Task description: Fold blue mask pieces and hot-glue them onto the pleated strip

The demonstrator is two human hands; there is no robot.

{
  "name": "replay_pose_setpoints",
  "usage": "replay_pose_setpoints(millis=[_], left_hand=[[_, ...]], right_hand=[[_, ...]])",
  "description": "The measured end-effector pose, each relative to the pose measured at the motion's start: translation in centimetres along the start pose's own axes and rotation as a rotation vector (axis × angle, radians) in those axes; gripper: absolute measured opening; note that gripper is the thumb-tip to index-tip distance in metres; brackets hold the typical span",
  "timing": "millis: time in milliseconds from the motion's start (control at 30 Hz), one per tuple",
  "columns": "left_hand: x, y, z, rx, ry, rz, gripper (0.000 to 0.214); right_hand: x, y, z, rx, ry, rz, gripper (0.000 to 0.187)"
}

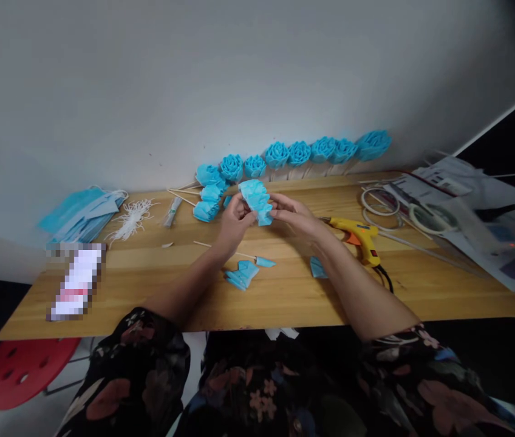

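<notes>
A pleated strip of blue mask fabric [256, 199] is held up over the middle of the table between my two hands. My left hand [238, 217] pinches its lower left side with thumb and fingers. On the other side, my right hand [291, 212] has its fingertips on the right edge. Below them lie a thin wooden stick with a small blue tip [264, 262] and a folded blue fabric piece [242, 276]. Another blue scrap [317, 267] is partly covered by my right forearm. Just right of that arm rests a yellow glue gun [361, 237].
Several blue fabric flowers [300, 153] line the wall, and more on sticks [207, 209] lie left of them. At left are blue masks [87, 215], white ear loops [134, 220] and a blurred phone [76, 282]. Scissors [430, 218] and papers [489, 249] occupy the right end. A red stool [30, 370] stands below.
</notes>
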State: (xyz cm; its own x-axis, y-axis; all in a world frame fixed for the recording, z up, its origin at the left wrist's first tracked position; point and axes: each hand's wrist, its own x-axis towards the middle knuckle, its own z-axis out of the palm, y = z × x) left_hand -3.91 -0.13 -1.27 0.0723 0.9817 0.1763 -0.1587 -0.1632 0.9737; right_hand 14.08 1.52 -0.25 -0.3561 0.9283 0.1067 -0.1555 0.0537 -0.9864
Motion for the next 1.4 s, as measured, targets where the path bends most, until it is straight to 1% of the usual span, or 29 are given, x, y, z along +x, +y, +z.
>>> replay_pose_setpoints(millis=[167,400,600,733,800,867,1000,1167,1400], left_hand=[[0.0,-0.8,-0.2,-0.001,-0.045,0.013,0.058],[0.1,-1.3,-0.2,0.012,-0.079,0.04,0.058],[-0.1,-1.4,-0.1,-0.004,-0.109,0.029,0.057],[-0.3,-1.1,0.1,-0.016,-0.147,0.011,0.055],[-0.3,-1.0,0.1,-0.014,-0.16,0.007,0.054],[-0.3,-0.9,0.0,-0.017,-0.148,-0.005,0.054],[0.0,-0.8,-0.3,-0.075,-0.064,-0.004,0.055],[0.2,-0.4,-0.5,-0.151,-0.008,-0.033,0.058],[0.1,0.2,-0.4,-0.197,0.032,-0.082,0.059]], right_hand=[[-0.1,0.2,0.1,-0.007,-0.056,-0.01,0.049],[-0.3,0.3,0.3,-0.02,-0.056,0.011,0.048],[-0.2,0.2,0.6,-0.05,-0.006,0.02,0.04],[-0.2,0.4,0.7,-0.119,0.049,0.036,0.035],[-0.3,0.3,0.7,-0.133,0.054,0.043,0.037],[-0.4,0.0,0.6,-0.089,0.039,0.055,0.041],[-0.6,-0.7,0.1,0.046,0.027,0.115,0.047],[-0.6,-0.6,-0.2,0.044,0.058,0.119,0.044],[-0.8,-0.5,-0.1,0.02,0.01,0.113,0.046]])
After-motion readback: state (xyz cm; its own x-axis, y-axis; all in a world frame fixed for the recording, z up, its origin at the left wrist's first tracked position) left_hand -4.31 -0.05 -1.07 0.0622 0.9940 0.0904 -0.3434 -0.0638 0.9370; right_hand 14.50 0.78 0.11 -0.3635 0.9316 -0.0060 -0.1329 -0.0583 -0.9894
